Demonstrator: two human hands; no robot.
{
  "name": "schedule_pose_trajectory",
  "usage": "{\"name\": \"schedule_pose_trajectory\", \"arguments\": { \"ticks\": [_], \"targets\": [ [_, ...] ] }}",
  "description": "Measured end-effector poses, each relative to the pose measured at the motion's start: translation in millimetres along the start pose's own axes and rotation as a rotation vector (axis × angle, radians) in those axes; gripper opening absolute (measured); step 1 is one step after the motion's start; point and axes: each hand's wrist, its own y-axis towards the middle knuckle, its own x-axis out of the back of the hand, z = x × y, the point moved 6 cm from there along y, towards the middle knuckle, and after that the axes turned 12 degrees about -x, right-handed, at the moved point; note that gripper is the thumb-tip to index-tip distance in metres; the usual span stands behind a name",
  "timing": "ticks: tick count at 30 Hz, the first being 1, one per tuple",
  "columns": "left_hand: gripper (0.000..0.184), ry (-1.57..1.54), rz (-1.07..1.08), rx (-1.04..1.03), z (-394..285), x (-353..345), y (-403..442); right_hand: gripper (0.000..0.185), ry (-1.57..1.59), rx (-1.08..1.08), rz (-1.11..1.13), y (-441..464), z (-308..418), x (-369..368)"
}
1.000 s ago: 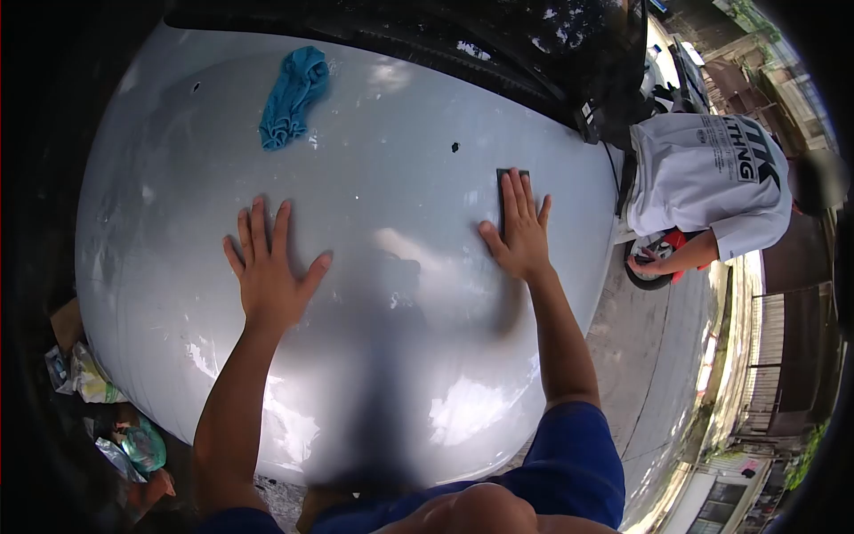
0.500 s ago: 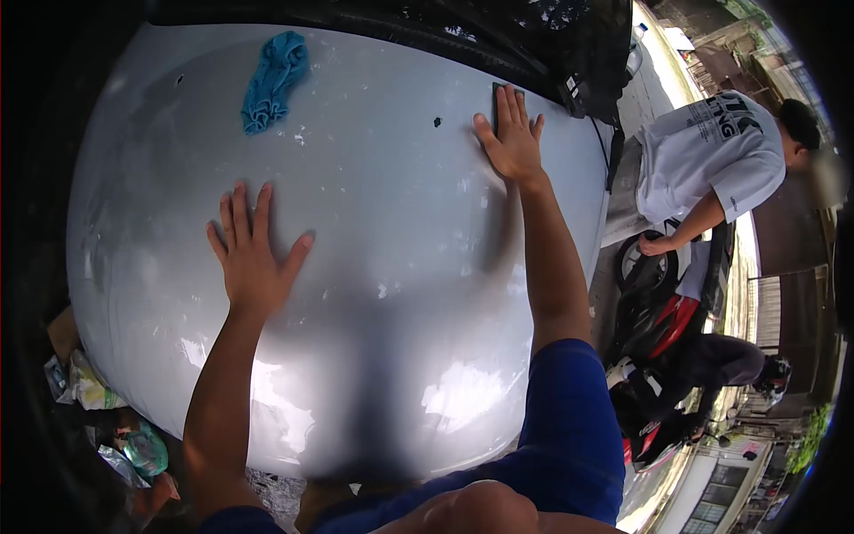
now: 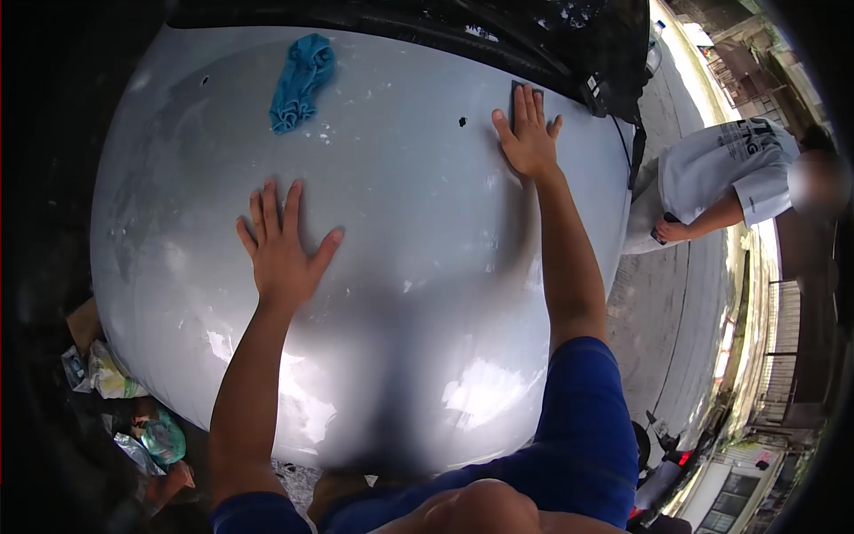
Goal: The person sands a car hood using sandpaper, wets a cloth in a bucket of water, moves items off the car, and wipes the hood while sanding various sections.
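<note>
fingers of the right hand (image 3: 534,149) lie flat, partly hiding what seems a dark pad (image 3: 515,96); left hand (image 3: 286,267) spread open.

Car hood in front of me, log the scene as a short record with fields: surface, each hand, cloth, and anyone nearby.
Surface: pale car hood, marked with light specks and a dark hole
Left hand: empty-looking, palm down on the hood, fingers spread
Right hand: flat over a dark pad near the hood's far right edge
Cloth: blue, crumpled, far left of center
Nearby: person in a white shirt, right of the hood
</note>
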Motion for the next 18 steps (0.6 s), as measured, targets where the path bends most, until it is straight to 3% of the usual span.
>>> {"name": "schedule_pose_trajectory", "arguments": {
  "ticks": [4, 6, 10, 13, 16, 18],
  "targets": [
    [0.094, 0.001, -0.003, 0.027, 3, -3, 8, 0.106, -0.082, 0.153, 0.12, -166, -2, -16],
    [0.094, 0.022, -0.012, 0.023, 8, -2, 11, 0.103, -0.118, 0.167, 0.073, -149, 5, -16],
    [0.095, -0.008, 0.0, 0.014, 15, -3, 21, 0.099, -0.062, 0.055, 0.005, 27, 51, -14],
    [0.094, -0.011, 0.032, 0.022, 16, -5, 23, 0.1, -0.053, 0.076, 0.042, -16, 42, -22],
    [0.093, -0.011, 0.024, 0.041, 19, -9, 24, 0.099, -0.083, 0.17, 0.091, -149, 46, -26],
    [0.093, -0.008, 0.022, 0.041, 21, -8, 24, 0.099, -0.072, 0.171, 0.075, -121, 47, -31]
  ]
}}
